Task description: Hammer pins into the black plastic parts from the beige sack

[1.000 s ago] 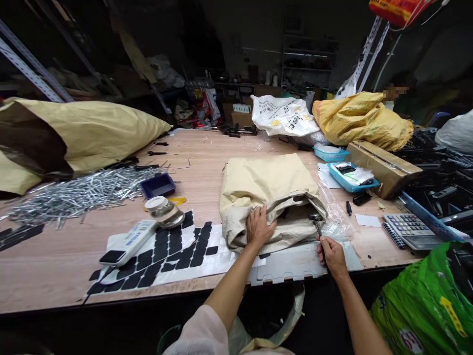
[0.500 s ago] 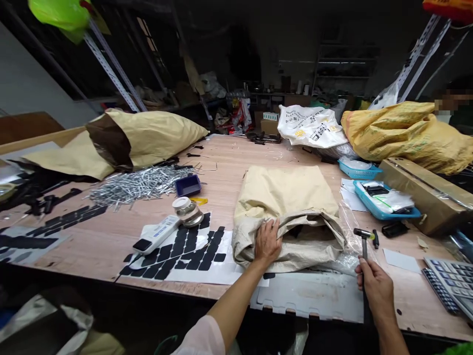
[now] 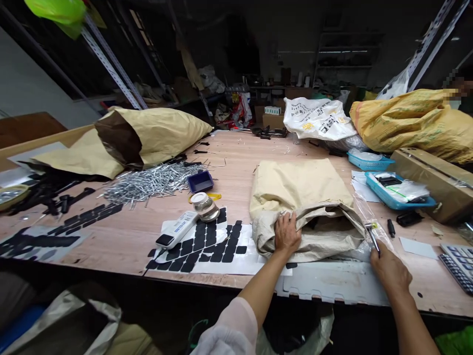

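A cream woven bag (image 3: 301, 182) lies on the table with its rolled grey mouth facing the near edge; what is inside is dark and unclear. My left hand (image 3: 287, 234) rests on the left part of that rolled rim, fingers laid out over the fabric. At the bag's right side, my right hand (image 3: 390, 271) is closed around the handle of a small hammer (image 3: 373, 236). The hammer's head is close to the bag's right edge, over clear plastic.
Left of the bag are a glass jar (image 3: 205, 207), a white device (image 3: 178, 230), black pads (image 3: 199, 236) on white sheets, a dark blue tray (image 3: 200, 182) and a heap of metal rods (image 3: 151, 182). Blue baskets (image 3: 401, 192) and a carton (image 3: 432, 182) stand at the right.
My right hand has brought the hammer closer to the bag, and the hammer now tilts left. The camera view has shifted; my left hand remains on the rim.
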`<state>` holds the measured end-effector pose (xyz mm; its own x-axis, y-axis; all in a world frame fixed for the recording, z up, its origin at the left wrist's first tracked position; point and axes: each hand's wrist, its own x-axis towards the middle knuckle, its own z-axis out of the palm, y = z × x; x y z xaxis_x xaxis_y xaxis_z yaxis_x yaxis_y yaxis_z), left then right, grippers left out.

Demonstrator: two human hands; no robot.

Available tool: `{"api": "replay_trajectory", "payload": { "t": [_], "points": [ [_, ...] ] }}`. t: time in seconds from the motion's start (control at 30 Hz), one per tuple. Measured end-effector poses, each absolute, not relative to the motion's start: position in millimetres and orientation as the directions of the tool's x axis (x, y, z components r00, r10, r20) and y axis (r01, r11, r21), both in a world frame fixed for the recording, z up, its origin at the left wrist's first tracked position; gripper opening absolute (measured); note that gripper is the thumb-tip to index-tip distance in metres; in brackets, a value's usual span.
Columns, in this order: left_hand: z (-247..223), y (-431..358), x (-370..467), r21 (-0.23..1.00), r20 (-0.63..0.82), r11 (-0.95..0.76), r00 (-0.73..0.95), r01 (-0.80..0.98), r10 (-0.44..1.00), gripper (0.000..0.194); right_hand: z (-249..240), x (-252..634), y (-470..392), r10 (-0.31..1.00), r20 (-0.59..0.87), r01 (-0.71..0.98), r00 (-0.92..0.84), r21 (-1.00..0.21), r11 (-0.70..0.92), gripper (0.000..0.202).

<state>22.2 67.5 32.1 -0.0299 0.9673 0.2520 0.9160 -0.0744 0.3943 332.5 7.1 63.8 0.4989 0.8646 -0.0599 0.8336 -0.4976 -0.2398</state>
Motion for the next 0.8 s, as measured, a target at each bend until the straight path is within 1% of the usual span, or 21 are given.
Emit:
{"api": "replay_trajectory", "payload": {
  "t": [0.2,0.37,0.43,0.5,0.57,0.63,0.7,0.8],
  "points": [
    [31,66,26,0.44,0.255,-0.07,-0.05,0.895,0.966,0.062,76,323,16,0.867,-0.165,0.869,0.47,-0.084,-0.487,0.051],
    [29,67,27,0.452,0.275,-0.079,-0.054,0.888,0.96,0.062,83,315,24,0.875,-0.223,0.902,0.43,0.058,-0.429,0.049],
    [27,67,27,0.454,0.281,-0.081,-0.057,0.887,0.958,0.062,84,312,28,0.88,-0.237,0.912,0.411,0.104,-0.397,0.047],
    [27,68,27,0.453,0.284,-0.083,-0.055,0.888,0.957,0.062,84,309,31,0.894,-0.222,0.92,0.39,0.143,-0.365,0.045],
    [28,68,28,0.452,0.279,-0.083,-0.053,0.888,0.959,0.063,84,307,35,0.913,-0.202,0.93,0.353,0.183,-0.319,0.042],
    [29,68,28,0.449,0.264,-0.076,-0.051,0.89,0.963,0.062,84,305,40,0.941,-0.195,0.947,0.275,0.221,-0.231,0.039],
    [30,68,27,0.443,0.256,-0.074,-0.047,0.894,0.966,0.063,85,303,45,0.956,-0.22,0.958,0.194,0.251,-0.137,0.038],
    [32,68,27,0.433,0.263,-0.078,-0.043,0.898,0.964,0.064,86,301,48,0.952,-0.259,0.959,0.166,0.268,-0.095,0.037]
  ]
}}
